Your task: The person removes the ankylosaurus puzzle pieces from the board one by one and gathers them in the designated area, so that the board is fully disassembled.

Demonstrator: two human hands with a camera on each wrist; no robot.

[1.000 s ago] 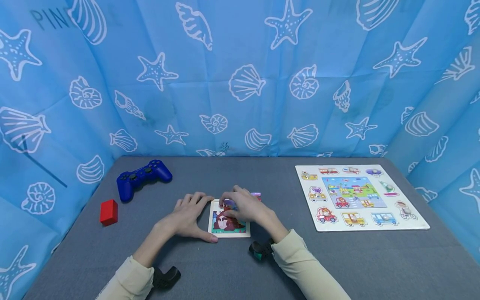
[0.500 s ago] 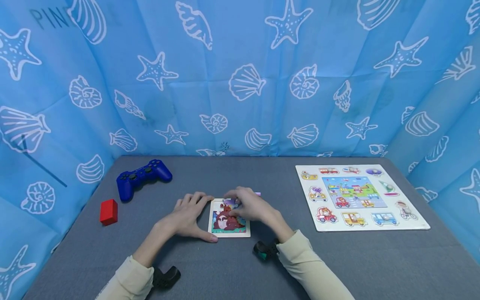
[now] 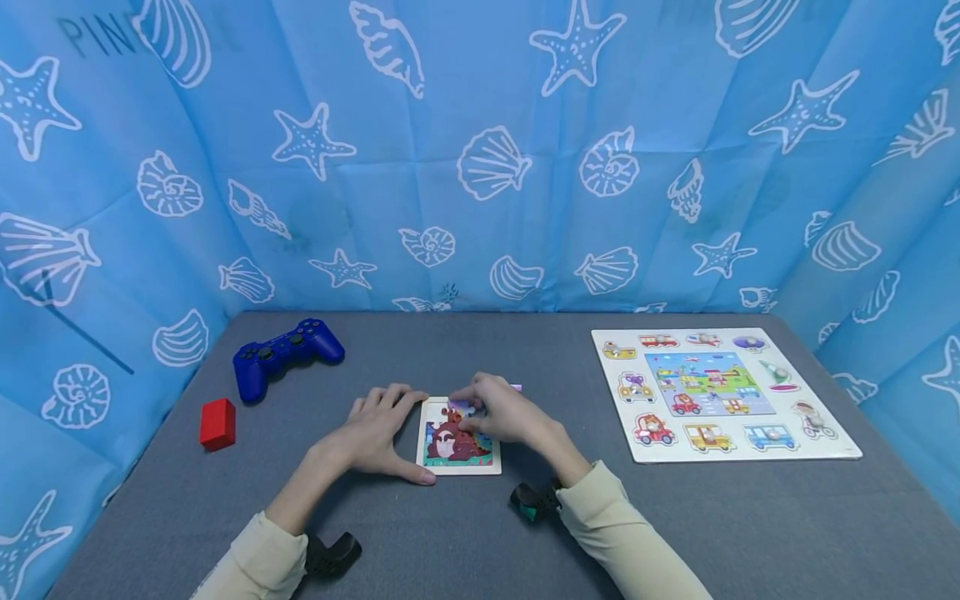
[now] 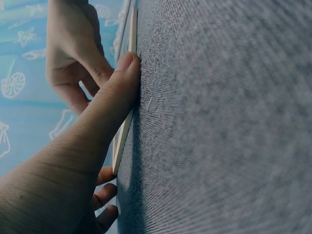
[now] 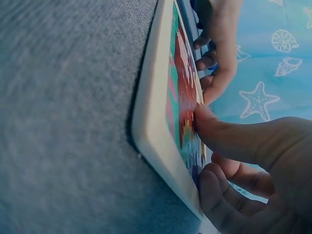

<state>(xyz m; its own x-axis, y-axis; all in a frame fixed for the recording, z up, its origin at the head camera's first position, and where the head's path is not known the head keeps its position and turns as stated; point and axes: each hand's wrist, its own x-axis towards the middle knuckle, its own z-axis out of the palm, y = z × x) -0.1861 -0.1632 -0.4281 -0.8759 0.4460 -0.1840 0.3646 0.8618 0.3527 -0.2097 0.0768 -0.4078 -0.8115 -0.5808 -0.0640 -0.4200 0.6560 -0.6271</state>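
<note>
A small jigsaw puzzle in a pale wooden tray point(image 3: 472, 471) lies flat on the table, showing a brown-red animal picture point(image 3: 450, 446). My left hand point(image 3: 375, 435) holds the tray by its left side, thumb along the near edge and index finger at the far left corner. My right hand point(image 3: 506, 410) is over the tray's far right part, its thumb and curled fingers pinching at a purple puzzle piece point(image 3: 459, 407) there. In the right wrist view, the right thumb point(image 5: 214, 127) presses on the picture and the other fingers bend at its far side. The hand hides most of that corner.
A pinkish-purple piece point(image 3: 516, 387) shows just behind my right hand. To the left are a blue game controller point(image 3: 288, 357) and a red block point(image 3: 217, 425). A white vehicle puzzle board point(image 3: 723, 396) lies at right. A blue shell-print curtain point(image 3: 480, 167) stands behind the grey table.
My right hand has shifted slightly right over the tray, uncovering more of the picture and covering more of the piece behind it. My left hand has stayed in place.
</note>
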